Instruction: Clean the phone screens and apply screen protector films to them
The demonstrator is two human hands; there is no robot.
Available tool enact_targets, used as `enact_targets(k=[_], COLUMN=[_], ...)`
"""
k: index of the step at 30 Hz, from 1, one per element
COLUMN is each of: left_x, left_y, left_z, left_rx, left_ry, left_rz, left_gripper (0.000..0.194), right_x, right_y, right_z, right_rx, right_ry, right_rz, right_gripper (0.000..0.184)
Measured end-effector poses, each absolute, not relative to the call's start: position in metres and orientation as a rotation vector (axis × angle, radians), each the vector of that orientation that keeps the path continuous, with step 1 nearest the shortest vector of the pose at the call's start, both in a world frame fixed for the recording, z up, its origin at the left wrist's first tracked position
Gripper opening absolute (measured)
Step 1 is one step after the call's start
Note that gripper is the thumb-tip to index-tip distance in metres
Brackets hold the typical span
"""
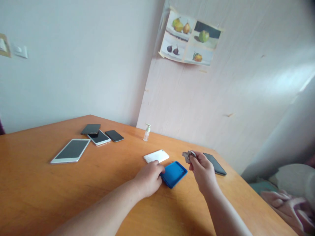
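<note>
Where the left hand (150, 179) pinches: blue phone case (174, 173), left edge
Right hand (203, 167): fingertips closed around crumpled cloth (187, 156)
White smartphone (157, 156): beside blue phone case

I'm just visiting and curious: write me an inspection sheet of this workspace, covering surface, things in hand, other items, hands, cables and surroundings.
Surface: orange-brown table.
Job's things: blue case, hollow side up; crumpled greyish piece, material unclear; white phone lying just beyond the case.
Clutter: pump bottle, upright; white tablet and three smaller devices at left, one overlapping another; dark tablet at right.
Hands: left hand grips the case's left edge; right hand pinches the crumpled piece.
Cables: nothing seen.
Surroundings: pale wall, taped fruit pictures, pinkish fabric at right.
</note>
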State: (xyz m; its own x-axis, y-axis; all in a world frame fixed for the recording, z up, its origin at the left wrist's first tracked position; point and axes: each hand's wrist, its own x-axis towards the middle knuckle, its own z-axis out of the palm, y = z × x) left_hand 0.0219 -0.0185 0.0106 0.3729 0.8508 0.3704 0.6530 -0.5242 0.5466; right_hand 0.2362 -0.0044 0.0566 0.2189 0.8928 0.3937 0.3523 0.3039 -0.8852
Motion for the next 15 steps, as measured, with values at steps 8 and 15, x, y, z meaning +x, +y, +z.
enact_targets(k=[8, 15], left_x=[0.027, 0.033], left_y=[-0.020, -0.028], left_z=[0.011, 0.011], left_rx=[2.313, 2.370], left_ry=[1.416, 1.456], left_rz=[0.917, 0.824], left_gripper=[0.044, 0.066], right_x=[0.240, 0.233], right_y=[0.017, 0.012], right_z=[0.025, 0.018], right_rx=[-1.465, -1.694], right_ry=[-1.640, -2.154], right_rz=[0.630, 0.143], right_gripper=[0.019, 0.018])
